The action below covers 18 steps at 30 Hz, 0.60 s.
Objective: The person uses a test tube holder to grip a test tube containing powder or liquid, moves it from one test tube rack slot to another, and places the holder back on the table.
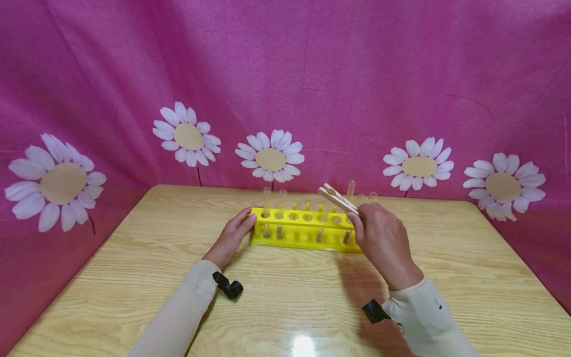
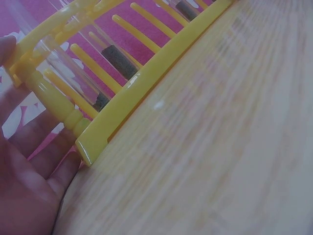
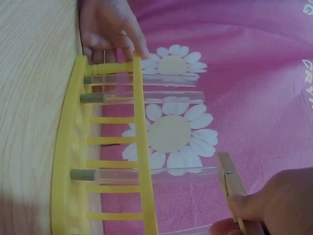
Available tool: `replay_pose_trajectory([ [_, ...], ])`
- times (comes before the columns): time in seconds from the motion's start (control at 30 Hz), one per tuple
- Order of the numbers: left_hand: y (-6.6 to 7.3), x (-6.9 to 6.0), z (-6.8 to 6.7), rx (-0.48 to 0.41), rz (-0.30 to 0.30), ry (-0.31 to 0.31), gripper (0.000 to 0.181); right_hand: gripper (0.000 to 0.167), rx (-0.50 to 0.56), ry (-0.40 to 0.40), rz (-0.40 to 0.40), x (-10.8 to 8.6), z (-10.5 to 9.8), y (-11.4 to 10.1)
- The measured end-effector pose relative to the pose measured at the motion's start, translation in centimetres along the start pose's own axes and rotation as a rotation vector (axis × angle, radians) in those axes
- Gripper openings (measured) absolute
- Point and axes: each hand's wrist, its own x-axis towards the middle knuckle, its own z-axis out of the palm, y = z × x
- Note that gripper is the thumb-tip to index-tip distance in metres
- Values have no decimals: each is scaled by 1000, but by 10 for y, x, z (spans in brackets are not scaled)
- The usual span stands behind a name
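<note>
A yellow test tube rack (image 1: 308,224) stands upright on the table. My left hand (image 1: 232,235) grips its left end, thumb at the top plate and fingers behind the end post. My right hand (image 1: 385,243) holds a wooden test tube clamp (image 1: 336,197) above the rack's right half. In the right wrist view, the clamp's tip is at the mouth of a glass test tube (image 3: 156,175); whether it pinches the glass I cannot tell. Two more test tubes (image 1: 267,196) stand at the left end. Dark grey material (image 2: 120,61) lies in the tube bottoms.
Other tubes (image 1: 351,188) rise at the rack's right end, partly hidden by my right hand. The wooden table (image 1: 276,302) extends around the rack. A pink curtain (image 1: 339,89) with white flowers encloses the back and sides.
</note>
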Motion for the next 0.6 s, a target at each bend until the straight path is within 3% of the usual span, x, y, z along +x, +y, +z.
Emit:
replay_pose_trajectory([
  [0.4,-3,1,1,-38,80,-6,52,18,12,81,-3,0,-7,0],
  [0.6,-2,1,1,-34,75,-7,51,17,6,135,-13,1,-12,1],
])
